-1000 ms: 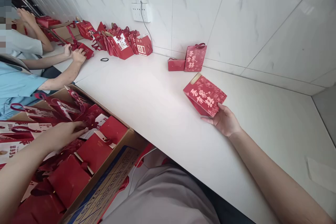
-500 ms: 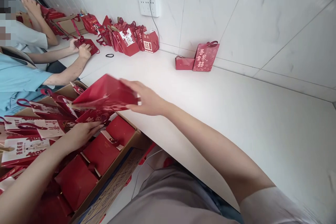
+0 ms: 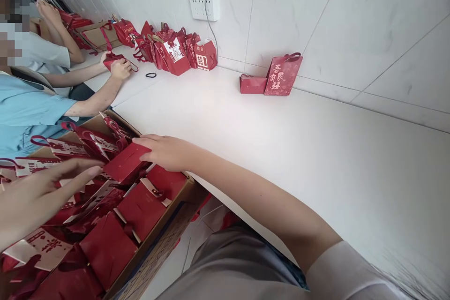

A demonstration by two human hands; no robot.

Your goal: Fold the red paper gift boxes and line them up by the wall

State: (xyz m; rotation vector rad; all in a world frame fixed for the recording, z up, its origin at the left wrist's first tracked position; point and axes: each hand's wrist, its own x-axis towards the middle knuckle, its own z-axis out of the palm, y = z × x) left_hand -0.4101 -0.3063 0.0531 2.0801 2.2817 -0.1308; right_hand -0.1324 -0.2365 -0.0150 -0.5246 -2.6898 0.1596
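Note:
My right hand [image 3: 163,151] grips one end of a red gift bag [image 3: 128,161], whose flat face with a slit is turned up. That bag sits in the upper right part of a cardboard box [image 3: 179,192], among several red and white gift bags with ribbon handles. My left hand [image 3: 52,192] hovers over the box with fingers stretched and thumb apart, its fingertips near the gripped bag's left end. Below it lie more red gift bags [image 3: 107,248] packed along the box's near side.
On the white table [image 3: 218,122] a small red box [image 3: 253,84] stands beside an upright red bag [image 3: 284,75] by the wall. Several bags [image 3: 174,54] stand further left, near a black loop [image 3: 151,75]. A co-worker's hands [image 3: 119,65] handle another red bag. A socket [image 3: 204,5] is on the wall.
My right hand has brought the red gift bag down from above the table's edge into the box. My left hand has drawn back left from among the bags.

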